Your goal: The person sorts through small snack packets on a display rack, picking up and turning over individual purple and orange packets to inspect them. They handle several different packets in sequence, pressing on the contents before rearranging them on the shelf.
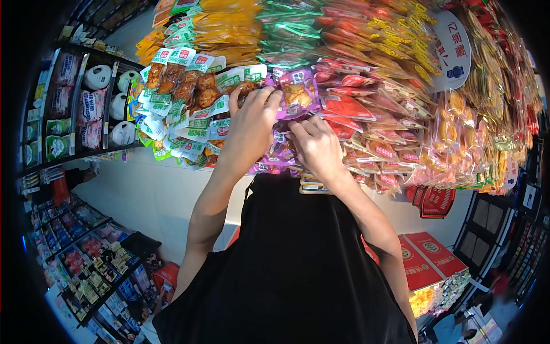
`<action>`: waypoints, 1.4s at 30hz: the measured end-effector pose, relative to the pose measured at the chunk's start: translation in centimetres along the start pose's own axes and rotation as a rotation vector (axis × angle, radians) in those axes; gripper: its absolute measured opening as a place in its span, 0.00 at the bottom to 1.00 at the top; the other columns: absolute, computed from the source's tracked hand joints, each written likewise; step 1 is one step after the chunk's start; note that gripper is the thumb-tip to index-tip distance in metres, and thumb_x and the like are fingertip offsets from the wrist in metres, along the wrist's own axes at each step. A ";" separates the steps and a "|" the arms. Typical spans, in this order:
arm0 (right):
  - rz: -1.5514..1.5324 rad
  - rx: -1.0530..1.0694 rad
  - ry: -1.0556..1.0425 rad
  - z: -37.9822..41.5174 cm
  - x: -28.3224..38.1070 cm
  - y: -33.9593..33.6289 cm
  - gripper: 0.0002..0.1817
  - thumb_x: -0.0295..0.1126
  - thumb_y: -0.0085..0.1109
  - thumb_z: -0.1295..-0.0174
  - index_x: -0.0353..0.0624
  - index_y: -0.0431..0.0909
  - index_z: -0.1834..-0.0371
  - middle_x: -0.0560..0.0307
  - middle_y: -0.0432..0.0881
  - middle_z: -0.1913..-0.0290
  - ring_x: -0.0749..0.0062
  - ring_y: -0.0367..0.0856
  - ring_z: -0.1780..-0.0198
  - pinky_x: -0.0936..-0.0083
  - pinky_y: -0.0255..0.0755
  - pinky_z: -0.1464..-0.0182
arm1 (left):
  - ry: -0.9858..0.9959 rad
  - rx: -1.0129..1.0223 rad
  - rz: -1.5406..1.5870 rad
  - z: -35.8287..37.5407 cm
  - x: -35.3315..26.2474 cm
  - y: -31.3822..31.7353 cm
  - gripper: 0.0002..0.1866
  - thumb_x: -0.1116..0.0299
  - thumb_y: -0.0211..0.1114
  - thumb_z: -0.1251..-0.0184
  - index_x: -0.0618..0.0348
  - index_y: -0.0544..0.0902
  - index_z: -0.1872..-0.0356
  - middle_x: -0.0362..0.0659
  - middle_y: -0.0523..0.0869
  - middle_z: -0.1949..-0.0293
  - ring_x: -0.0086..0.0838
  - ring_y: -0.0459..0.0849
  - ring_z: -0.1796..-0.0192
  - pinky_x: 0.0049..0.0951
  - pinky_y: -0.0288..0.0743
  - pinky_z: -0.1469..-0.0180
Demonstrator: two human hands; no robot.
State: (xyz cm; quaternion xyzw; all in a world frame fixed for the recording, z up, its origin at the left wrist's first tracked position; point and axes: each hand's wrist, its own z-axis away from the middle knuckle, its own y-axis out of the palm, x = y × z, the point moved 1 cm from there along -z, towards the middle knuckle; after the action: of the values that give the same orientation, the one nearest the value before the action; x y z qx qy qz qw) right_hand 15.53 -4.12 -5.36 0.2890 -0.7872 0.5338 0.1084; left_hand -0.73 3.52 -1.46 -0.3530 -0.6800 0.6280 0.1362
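Observation:
A purple snack packet [299, 96] with a clear window showing brown food stands between my hands at the front of the display. My left hand [254, 123] bends its fingers over the packets, its fingertips at the left edge of the purple packet; what lies under the palm is hidden. At the lower edge of that packet, my right hand [318, 143] is closed, fingers curled and thumb side against the purple film. More purple packets [279, 150] lie beneath and between the hands. White-and-green packets of brown meat [186, 86] lie left of my left hand.
Red packets [349, 106] fill the display on the right, with green packets [291, 31] and orange packets [229, 26] behind. A round white sign [451, 50] stands at the right. Shelves [80, 109] line the left. Red boxes [429, 258] and a red basket [437, 202] are behind me.

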 end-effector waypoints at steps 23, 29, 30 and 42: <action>-1.144 0.011 0.616 -0.6 4.1 -7.4 0.10 0.27 0.66 0.25 0.34 0.78 0.48 0.59 0.87 0.61 0.82 0.83 0.62 0.78 0.78 0.59 | -0.453 -0.195 1.363 3.8 -2.6 -4.5 0.10 0.74 0.63 0.21 0.67 0.82 0.45 0.36 0.84 0.56 0.14 0.80 0.55 0.22 0.77 0.52; -1.123 0.001 0.654 -0.5 3.6 -8.7 0.06 0.26 0.58 0.20 0.34 0.82 0.51 0.68 0.82 0.63 0.89 0.76 0.63 0.83 0.73 0.59 | -0.467 -0.093 1.473 4.3 -4.2 -5.3 0.10 0.76 0.64 0.23 0.66 0.80 0.46 0.37 0.85 0.55 0.14 0.80 0.53 0.21 0.75 0.50; -1.121 0.001 0.657 -0.4 3.7 -8.7 0.06 0.26 0.58 0.20 0.34 0.82 0.51 0.68 0.82 0.63 0.89 0.76 0.63 0.83 0.73 0.59 | -0.432 -0.093 1.441 4.4 -4.2 -5.2 0.10 0.76 0.65 0.24 0.65 0.80 0.46 0.36 0.85 0.55 0.14 0.80 0.54 0.20 0.75 0.52; -1.191 0.180 0.652 0.6 2.0 -9.0 0.12 0.35 0.67 0.23 0.40 0.79 0.62 0.71 0.76 0.70 0.90 0.69 0.68 0.82 0.65 0.67 | -0.408 0.017 1.350 4.6 -4.9 -5.3 0.06 0.72 0.68 0.25 0.64 0.80 0.57 0.34 0.81 0.67 0.13 0.77 0.66 0.19 0.71 0.62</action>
State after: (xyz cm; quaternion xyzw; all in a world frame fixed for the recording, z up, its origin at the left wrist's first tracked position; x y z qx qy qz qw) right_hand 19.13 -7.67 2.32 0.5052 -0.3738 0.5062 0.5906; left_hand -1.73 -2.93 4.07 -0.5720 -0.3194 0.6342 -0.4106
